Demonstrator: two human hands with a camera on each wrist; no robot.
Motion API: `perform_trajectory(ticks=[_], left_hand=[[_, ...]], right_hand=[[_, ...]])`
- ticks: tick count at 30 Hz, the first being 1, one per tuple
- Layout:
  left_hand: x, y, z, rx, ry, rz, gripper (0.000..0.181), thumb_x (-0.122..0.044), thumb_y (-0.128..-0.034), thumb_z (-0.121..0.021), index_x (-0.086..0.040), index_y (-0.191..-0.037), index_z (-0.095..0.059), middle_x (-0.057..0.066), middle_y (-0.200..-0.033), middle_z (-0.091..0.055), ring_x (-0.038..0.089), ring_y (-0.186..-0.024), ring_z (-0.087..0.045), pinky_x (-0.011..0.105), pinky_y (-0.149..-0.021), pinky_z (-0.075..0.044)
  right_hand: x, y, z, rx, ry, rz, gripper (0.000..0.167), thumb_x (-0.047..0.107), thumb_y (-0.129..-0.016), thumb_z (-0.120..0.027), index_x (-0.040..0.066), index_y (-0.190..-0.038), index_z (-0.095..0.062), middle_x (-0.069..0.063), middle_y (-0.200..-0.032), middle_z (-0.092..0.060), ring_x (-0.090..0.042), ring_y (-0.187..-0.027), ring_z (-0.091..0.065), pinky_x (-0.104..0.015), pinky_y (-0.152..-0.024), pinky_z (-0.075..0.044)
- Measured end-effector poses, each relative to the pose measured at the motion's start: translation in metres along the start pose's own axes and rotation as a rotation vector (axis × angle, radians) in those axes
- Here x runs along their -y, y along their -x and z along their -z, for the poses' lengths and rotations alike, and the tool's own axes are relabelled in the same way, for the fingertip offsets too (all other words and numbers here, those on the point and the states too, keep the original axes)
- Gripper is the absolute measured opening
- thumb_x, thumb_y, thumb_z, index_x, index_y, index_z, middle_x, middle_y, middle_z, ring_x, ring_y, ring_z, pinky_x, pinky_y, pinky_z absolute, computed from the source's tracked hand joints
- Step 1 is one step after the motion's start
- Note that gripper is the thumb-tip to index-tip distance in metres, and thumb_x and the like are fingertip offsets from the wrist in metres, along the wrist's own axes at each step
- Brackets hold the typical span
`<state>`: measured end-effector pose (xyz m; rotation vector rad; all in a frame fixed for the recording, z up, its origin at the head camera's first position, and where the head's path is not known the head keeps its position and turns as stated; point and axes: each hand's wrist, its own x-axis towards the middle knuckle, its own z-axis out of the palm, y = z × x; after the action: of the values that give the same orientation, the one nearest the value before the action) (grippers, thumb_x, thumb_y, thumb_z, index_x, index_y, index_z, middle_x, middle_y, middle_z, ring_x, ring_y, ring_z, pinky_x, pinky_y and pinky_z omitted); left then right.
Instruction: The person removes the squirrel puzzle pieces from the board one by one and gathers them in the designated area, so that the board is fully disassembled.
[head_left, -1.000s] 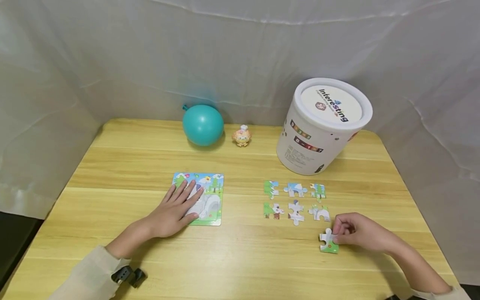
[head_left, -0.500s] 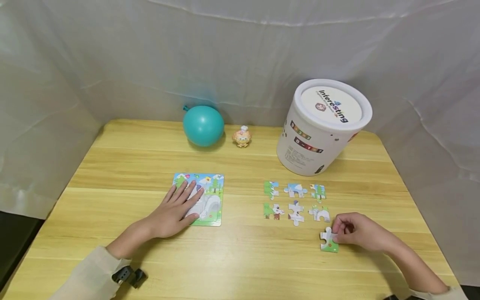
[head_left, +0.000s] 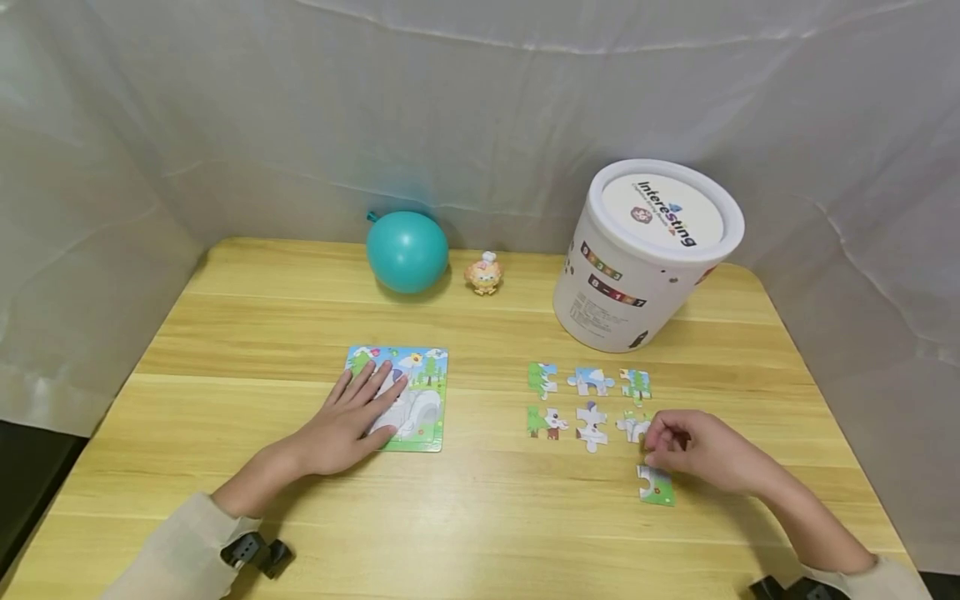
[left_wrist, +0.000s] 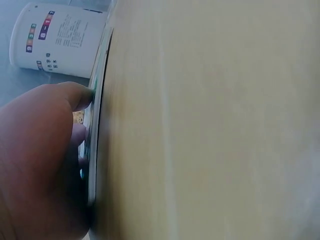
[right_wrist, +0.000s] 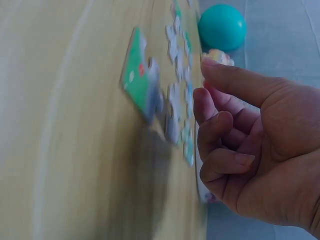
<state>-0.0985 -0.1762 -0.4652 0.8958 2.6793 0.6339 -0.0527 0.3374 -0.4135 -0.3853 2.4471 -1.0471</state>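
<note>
My left hand (head_left: 341,429) lies flat, fingers spread, on a square puzzle board (head_left: 431,379) printed with a grey animal, trees and sky. In the left wrist view its thumb (left_wrist: 77,95) rests on the board's edge. The right hand (head_left: 705,450) hovers above a green-and-grey corner puzzle piece (head_left: 658,492), hiding its upper part. In the right wrist view that hand's fingers are loosely curled, the thumb is stretched out, and nothing is held between them. Just beyond it lies a grey puzzle piece (head_left: 632,425), partly covered by the fingers.
Several loose puzzle pieces (head_left: 592,427) lie in two rows right of the board. At the back stand a teal balloon (head_left: 407,252), a small chick figurine (head_left: 483,273) and a large white lidded tub (head_left: 637,267). Grey cloth (head_left: 480,125) surrounds the wooden table (head_left: 480,525).
The right hand has let go of the corner puzzle piece and moved up and to the left, over the piece's top. My left hand stays in place on the board.
</note>
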Motion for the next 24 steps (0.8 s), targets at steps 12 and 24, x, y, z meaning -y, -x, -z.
perform_trajectory(ticks=[12,24], left_hand=[[0.003,0.002,0.006,-0.112,0.072,0.005,0.073,-0.041,-0.1024,-0.061,-0.009,-0.161,-0.031,0.020,-0.169,-0.013,0.041,-0.155,-0.006,0.058,-0.123,-0.007],[0.018,0.017,0.028,-0.037,-0.028,0.062,0.089,-0.052,-0.0987,-0.062,-0.002,-0.161,-0.024,0.022,-0.168,-0.011,0.045,-0.154,-0.004,0.061,-0.122,-0.006]], right_hand=[[0.046,-0.042,-0.016,0.005,0.010,0.109,0.009,0.020,-0.095,-0.075,0.015,-0.096,-0.067,0.002,-0.083,-0.058,-0.013,-0.076,-0.053,-0.024,-0.064,-0.046],[0.090,-0.097,-0.047,0.069,-0.057,0.185,0.013,0.023,-0.097,-0.073,0.013,-0.104,-0.068,0.002,-0.091,-0.063,-0.018,-0.082,-0.057,-0.025,-0.069,-0.050]])
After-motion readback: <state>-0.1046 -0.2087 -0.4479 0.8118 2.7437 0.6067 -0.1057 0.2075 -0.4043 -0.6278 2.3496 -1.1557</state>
